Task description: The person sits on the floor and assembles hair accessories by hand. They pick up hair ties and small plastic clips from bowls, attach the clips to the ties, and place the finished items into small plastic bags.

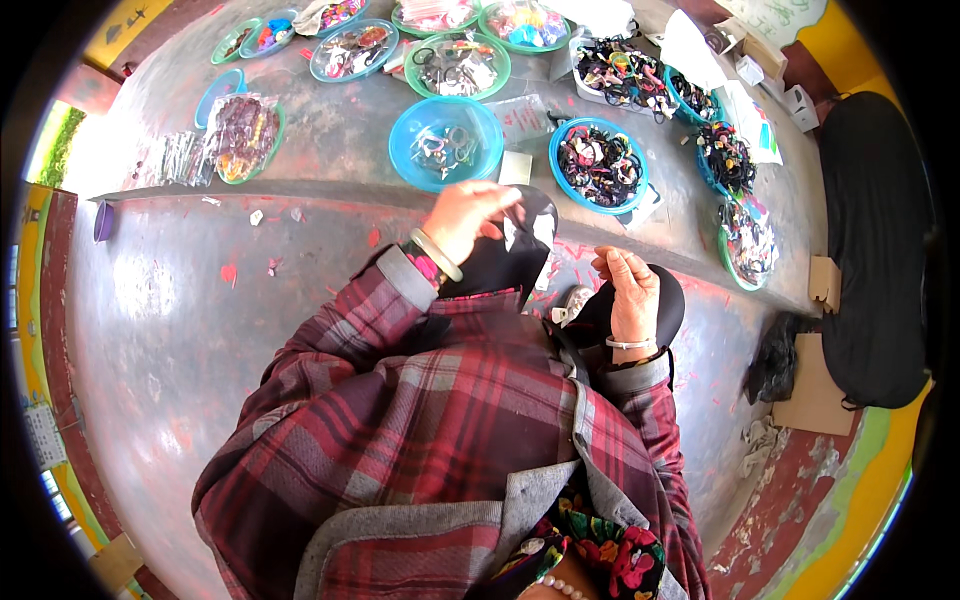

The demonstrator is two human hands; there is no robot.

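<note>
My left hand (468, 222), a pale bangle at its wrist, is raised above my dark-clad left knee (490, 268), its fingers bent together. White scraps (510, 233) show on the dark cloth beside its fingertips. Over my other knee (668, 297), my right hand (632, 290) has thumb and fingers pinched together; anything between them is too small to make out. Just beyond my left hand stands a blue plastic bowl (400, 150) holding small clear and pale loops. To its right is a blue basket (556, 172) full of dark hair ties with coloured bits.
Along the raised concrete ledge (330, 165) stand several bowls and baskets of small items. A pale square card (515, 168) lies between the two nearest. Bagged goods (240, 130) sit at the left. A long black case (875, 250) and cardboard (815, 390) stand at the right.
</note>
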